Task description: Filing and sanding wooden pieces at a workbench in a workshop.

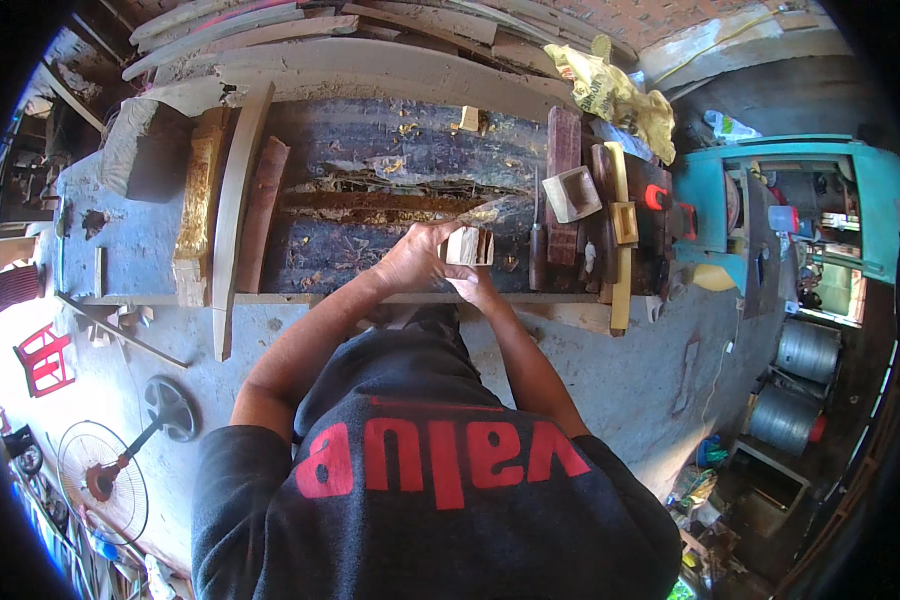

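Observation:
Above the near side of the workbench (370, 145), I hold a small pale wooden block (464, 246) with a slot or slots cut in its right side. My left hand (413, 262) wraps around its left and far sides, fingers closed. Against its near right side presses my right hand (475, 288), whose fingers are partly hidden beneath. To the right of the hands lies a slim tool with a wooden handle (537, 255), perhaps a chisel. Beyond it, a square hollowed wooden piece (571, 193) rests on a reddish-brown board (562, 145).
A long split runs along the bench top. Timber pieces (238, 200) and a thick block (145, 150) lie at the left. On the right are a yellow wooden strip (620, 285), a crumpled yellow bag (620, 95) and a teal machine (705, 205). A fan (100, 480) stands lower left.

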Demonstrator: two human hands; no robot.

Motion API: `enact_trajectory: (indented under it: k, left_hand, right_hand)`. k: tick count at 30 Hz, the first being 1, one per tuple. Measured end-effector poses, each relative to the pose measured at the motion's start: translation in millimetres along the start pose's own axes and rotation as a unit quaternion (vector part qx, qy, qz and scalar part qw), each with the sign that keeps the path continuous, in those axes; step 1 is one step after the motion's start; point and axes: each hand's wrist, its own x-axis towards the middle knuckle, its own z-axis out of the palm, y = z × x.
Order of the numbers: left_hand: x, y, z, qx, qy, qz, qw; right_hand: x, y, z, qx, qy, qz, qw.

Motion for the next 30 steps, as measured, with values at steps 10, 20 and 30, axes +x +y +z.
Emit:
enact_trajectory:
  k: [10,20,30]
  left_hand:
    - [17,18,-47,-0.227,-0.056,-0.043,0.971]
    - [32,6,-66,-0.482,-0.136,-0.069,0.863]
    - [58,-40,-82,-0.585,-0.038,-0.132,0.800]
  right_hand:
    - [8,-99,-30,-0.033,-0.122,0.084,0.989]
    - [1,-153,-63,0.340,-0.253,0.244,0.872]
    - [36,-168,-53,0.520,-0.189,0.297,0.778]
